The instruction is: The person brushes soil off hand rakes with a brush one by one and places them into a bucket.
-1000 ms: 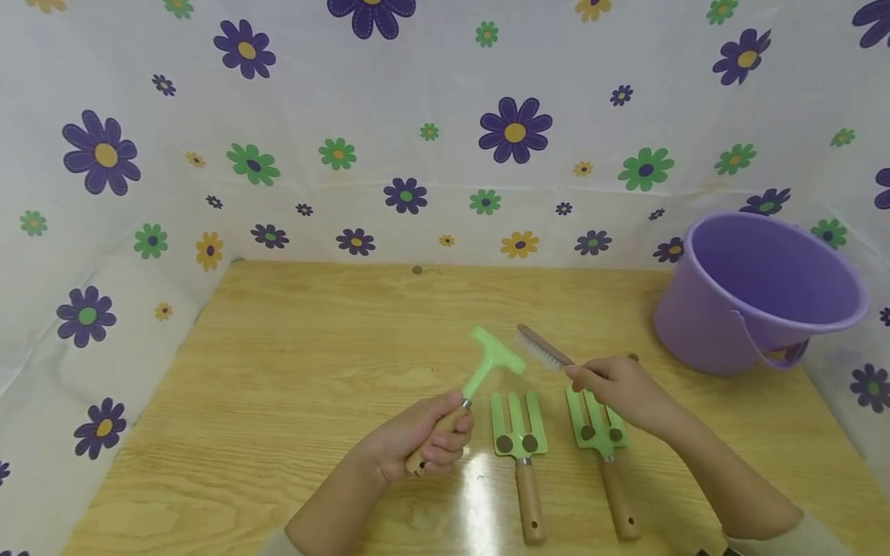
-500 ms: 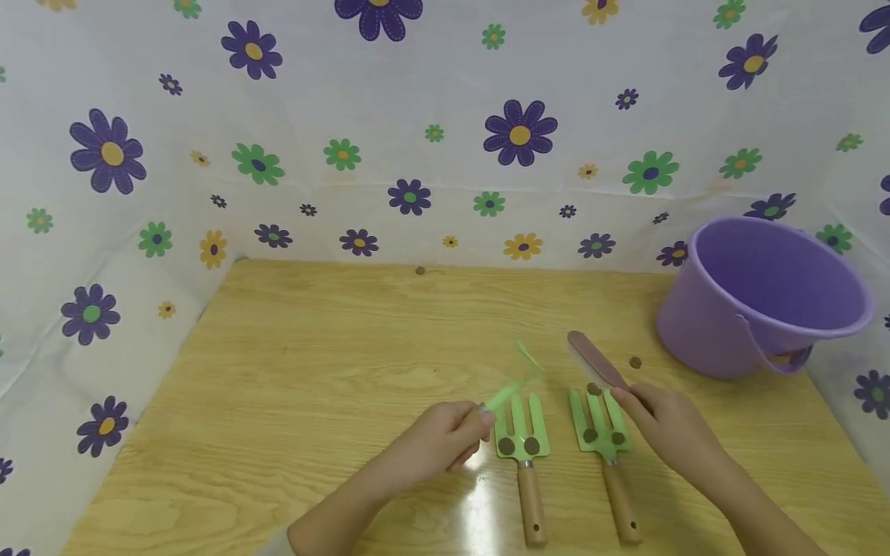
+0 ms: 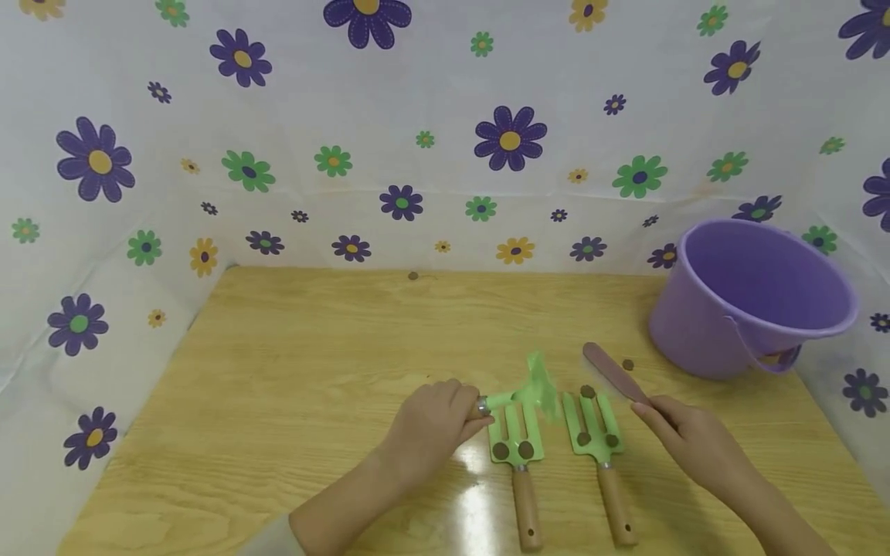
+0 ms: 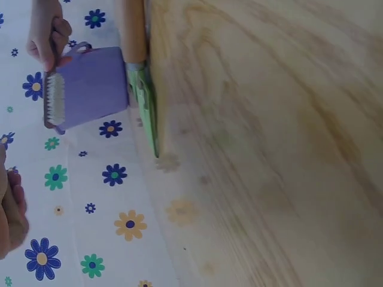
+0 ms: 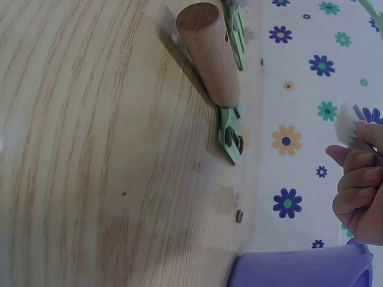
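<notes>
My left hand grips the wooden handle of a small garden rake, whose blurred green head hangs over the tines of the left garden fork. My right hand holds a brown brush by its handle, right of the right garden fork. White bristles show in the left wrist view. Both forks lie with green tines pointing away. Two brown discs rest on the left fork's head, three on the right one's. In the right wrist view, curled fingers surround the brush handle.
A purple bucket stands at the back right of the wooden table. One loose brown disc lies beside it, another dark disc at the back edge. A flowered cloth hangs behind and at the sides.
The left hand has turned over and swung the rake head rightward across the left fork. The right hand has moved right and nearer with the brush, uncovering the right fork's tines.
</notes>
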A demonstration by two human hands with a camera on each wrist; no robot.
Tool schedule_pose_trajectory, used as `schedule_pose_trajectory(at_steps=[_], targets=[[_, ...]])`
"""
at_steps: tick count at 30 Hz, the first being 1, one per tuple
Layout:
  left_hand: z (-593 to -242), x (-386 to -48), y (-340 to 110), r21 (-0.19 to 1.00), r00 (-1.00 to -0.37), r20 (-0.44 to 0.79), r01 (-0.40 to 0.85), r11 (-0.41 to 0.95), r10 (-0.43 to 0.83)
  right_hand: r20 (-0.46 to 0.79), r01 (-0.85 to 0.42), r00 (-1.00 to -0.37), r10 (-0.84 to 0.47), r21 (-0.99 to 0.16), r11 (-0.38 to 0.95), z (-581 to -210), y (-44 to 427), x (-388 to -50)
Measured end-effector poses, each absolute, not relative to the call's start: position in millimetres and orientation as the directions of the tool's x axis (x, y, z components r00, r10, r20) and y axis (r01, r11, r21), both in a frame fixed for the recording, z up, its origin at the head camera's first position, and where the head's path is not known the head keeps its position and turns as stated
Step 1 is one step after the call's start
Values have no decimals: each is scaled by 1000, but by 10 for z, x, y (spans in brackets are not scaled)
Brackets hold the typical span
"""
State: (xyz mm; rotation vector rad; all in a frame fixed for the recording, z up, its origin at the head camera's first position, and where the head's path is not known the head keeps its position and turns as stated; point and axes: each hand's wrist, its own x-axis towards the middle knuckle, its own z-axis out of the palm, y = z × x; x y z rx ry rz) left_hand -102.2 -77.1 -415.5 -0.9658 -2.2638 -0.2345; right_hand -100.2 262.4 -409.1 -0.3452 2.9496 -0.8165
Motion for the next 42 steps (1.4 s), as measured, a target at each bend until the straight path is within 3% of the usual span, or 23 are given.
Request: schedule_pose_trajectory(at_steps=[3, 6, 11, 16, 22, 28, 33, 42], targets=[[-4200, -1087, -796, -274, -369, 689, 664, 695, 624, 55, -232, -970, -236, -483, 844, -4111, 2673, -980], [-4217, -1155, -798, -353, -276, 711, 655, 668, 647, 111, -262, -965, -237, -443, 858, -4144, 2729, -949], [-4202, -1278, -791, -428, -204, 715, 629, 649, 669, 239, -333, -935, -262, -342, 879, -4215, 2866, -894], [-4149, -1382, -776, -454, -206, 688, 627, 634, 696, 367, -409, -875, -315, -216, 886, -4279, 3010, -852], [-4118, -1470, -664, -493, -185, 644, 642, 587, 743, 281, -362, -911, -303, -191, 912, -4328, 3133, -706], [-4064, -1624, -434, -464, -245, 624, 649, 603, 742, 204, -299, -944, -258, -206, 932, -4362, 3213, -600], [-3974, -1786, -251, -444, -255, 649, 638, 629, 716, 111, -233, -971, -211, -253, 939, -4358, 3246, -544], [-3763, -2009, 177, -299, -331, 657, 709, 638, 677, 88, -216, -976, -199, -278, 936, -4348, 3278, -527]])
